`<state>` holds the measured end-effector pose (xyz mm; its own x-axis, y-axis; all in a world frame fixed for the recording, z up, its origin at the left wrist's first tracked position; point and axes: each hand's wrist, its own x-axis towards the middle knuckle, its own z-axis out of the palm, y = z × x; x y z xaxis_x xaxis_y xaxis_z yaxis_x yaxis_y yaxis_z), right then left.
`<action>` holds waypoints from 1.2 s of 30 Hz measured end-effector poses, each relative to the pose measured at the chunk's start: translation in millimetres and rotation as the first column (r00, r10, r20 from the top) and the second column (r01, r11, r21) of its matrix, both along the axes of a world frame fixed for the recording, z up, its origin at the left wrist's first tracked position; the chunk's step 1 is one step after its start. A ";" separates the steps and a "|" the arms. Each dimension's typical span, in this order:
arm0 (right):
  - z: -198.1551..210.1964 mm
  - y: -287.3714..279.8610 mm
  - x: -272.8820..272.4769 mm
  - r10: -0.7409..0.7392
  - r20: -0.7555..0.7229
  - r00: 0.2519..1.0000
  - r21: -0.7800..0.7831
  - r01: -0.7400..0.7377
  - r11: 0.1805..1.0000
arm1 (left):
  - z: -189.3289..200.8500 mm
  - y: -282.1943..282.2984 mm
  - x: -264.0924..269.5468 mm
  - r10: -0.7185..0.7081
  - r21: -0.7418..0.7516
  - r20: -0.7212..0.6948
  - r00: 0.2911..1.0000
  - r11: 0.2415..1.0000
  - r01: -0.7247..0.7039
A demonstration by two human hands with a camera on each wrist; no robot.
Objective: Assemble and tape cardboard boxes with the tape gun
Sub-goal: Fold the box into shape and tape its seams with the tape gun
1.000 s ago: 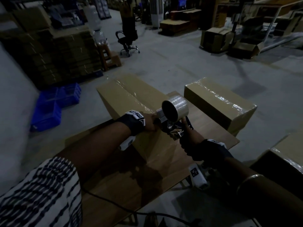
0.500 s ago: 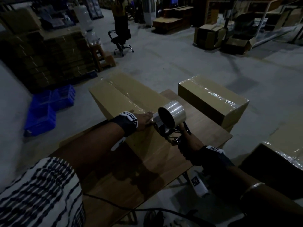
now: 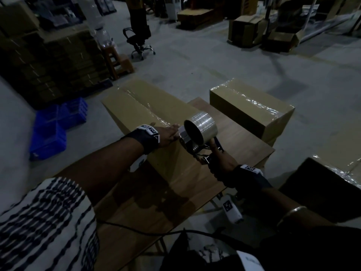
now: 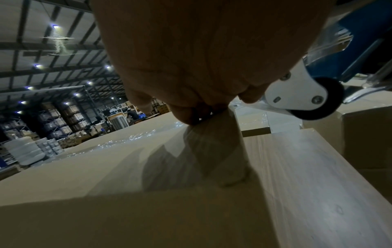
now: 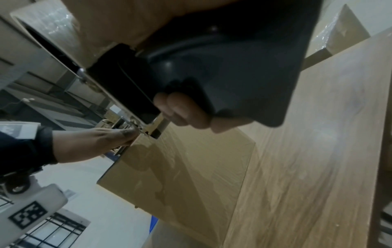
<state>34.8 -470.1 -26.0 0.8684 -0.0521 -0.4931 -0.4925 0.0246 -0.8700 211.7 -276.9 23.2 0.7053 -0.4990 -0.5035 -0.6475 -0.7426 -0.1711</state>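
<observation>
A dim warehouse: stacked flat cardboard (image 3: 58,61), high storage racks (image 4: 53,117) under a steel-trussed roof, concrete floor (image 3: 214,61), blue crates (image 3: 56,124).

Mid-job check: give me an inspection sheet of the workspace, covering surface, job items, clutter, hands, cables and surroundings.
Surface: wooden table, grain visible.
Job's things: long cardboard box lies on the table, clear tape along its top seam; tape gun with clear roll at the box's near end; second taped box beyond the table's far edge.
Clutter: nothing seen on the table.
Hands: left hand rests on the box top by the gun's front; right hand grips the gun's handle.
Cables: black cable crosses the table's near edge.
Surroundings: dim warehouse, blue crates, office chair, stacked flat cartons.
</observation>
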 end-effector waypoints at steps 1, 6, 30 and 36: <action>0.2 0.2 -0.7 0.003 0.004 1.000 0.001 -0.003 1.000 | 0.0 0.0 -0.7 0.002 -0.002 0.002 1.000 1.000 -0.002; -3.8 0.5 -2.8 -0.009 0.035 0.999 0.013 0.008 1.000 | -1.4 -1.4 -1.5 -0.006 -0.002 0.013 1.000 1.000 0.006; -13.8 -7.3 -15.6 0.008 -0.012 1.000 0.020 -0.008 1.000 | -12.0 -0.8 3.1 0.037 -0.077 0.007 0.999 0.996 -0.036; -33.4 -7.6 -13.8 -0.002 0.000 1.000 0.024 0.002 1.000 | 1.2 -11.3 -1.0 0.004 -0.126 0.002 1.000 0.992 -0.004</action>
